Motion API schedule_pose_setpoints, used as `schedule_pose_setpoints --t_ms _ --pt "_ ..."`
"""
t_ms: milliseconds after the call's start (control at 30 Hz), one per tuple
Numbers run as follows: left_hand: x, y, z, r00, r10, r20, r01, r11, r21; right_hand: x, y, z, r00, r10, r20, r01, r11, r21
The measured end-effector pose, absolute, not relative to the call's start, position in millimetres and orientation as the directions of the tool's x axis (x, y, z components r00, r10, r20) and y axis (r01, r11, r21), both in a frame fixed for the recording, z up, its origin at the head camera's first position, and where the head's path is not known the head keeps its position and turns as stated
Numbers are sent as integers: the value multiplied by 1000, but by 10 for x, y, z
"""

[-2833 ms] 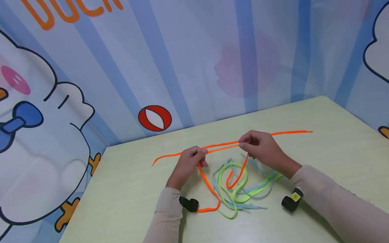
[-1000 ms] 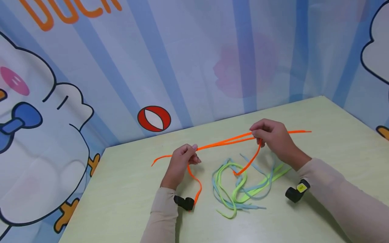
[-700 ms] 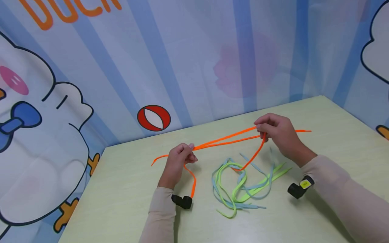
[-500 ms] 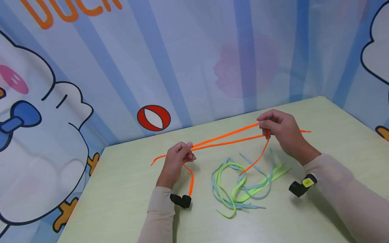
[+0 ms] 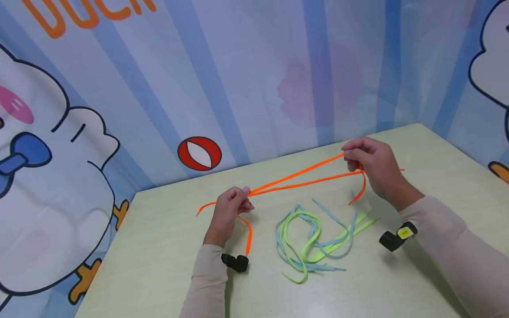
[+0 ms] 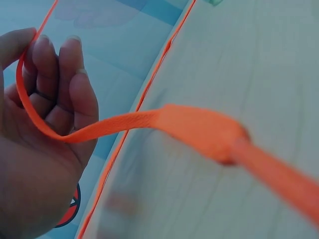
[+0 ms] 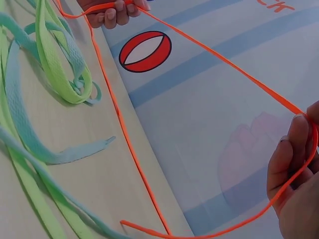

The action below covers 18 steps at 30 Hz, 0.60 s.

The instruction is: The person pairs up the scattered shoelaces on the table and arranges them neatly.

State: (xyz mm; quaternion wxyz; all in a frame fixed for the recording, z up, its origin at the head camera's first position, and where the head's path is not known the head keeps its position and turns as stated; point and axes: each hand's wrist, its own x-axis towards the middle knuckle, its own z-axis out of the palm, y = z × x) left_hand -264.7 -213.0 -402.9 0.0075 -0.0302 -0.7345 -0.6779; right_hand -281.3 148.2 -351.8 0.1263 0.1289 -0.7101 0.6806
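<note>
An orange shoelace [image 5: 296,173] is stretched taut between the two hands, raised at its right end. My left hand [image 5: 228,214] pinches it between thumb and forefinger, and its loose tail [image 6: 114,123] runs down past the palm toward the wrist. Higher and to the right, my right hand [image 5: 375,170] pinches the same lace; a short free end [image 7: 249,219] dangles below it. Behind and under the hands, a second orange shoelace [image 5: 310,182] lies along the table, partly hidden by both hands in the head view.
Light green shoelaces [image 5: 308,247] and light blue shoelaces [image 5: 336,255] lie in a loose tangle on the pale table [image 5: 159,251], in front of the hands. A printed cartoon backdrop [image 5: 254,79] rises along the table's back edge.
My right hand has moved up and to the right, drawing the held lace taut. My left hand has shifted slightly left. The lace's right tail has lifted off the tangle and grown shorter.
</note>
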Motion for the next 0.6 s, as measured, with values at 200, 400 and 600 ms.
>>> schedule_pose_setpoints --t_ms 200,400,600 --pt "-2660 -2136 -4029 -999 30 41 43 68 997 -2827 1546 -3518 -937 2 350 -350 45 -936" --pt "-2665 -2197 -4030 -999 20 30 32 102 994 -2836 1582 -3515 -936 18 351 -351 0 -936" --pt "-2668 -2334 -4006 -999 -41 22 17 118 993 -2866 1591 -3533 -941 37 335 -333 44 -942"
